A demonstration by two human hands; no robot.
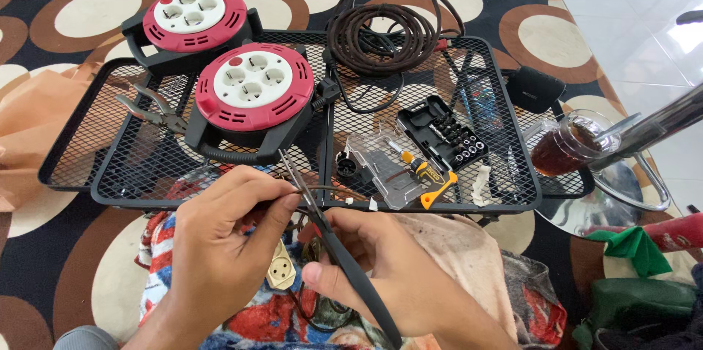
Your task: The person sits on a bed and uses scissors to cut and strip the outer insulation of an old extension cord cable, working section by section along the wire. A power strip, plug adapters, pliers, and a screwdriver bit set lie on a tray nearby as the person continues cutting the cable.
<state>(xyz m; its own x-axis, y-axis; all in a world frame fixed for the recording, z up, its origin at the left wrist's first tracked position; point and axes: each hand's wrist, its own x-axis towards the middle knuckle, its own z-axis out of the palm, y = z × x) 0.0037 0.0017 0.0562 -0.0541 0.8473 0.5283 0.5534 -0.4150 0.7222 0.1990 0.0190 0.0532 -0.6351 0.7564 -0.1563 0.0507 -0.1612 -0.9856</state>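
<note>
Working: left hand [220, 240] is pinching a thin brown wire [322, 189] between thumb and forefinger, just below the mesh surface [410, 72]
Right hand: right hand [381, 262] is closing its grip around the black handles of long-nose pliers [322, 222] — tips are meeting the wire beside the left fingers
Handling: wire is looking light, limp, springy — best pinched close to the tips; pliers are stiff, held at the handles
Nearby: cream plug [281, 269] is lying under the hands on patterned cloth [249, 321]; red cable reel [253, 90] is sitting on the mesh
</note>
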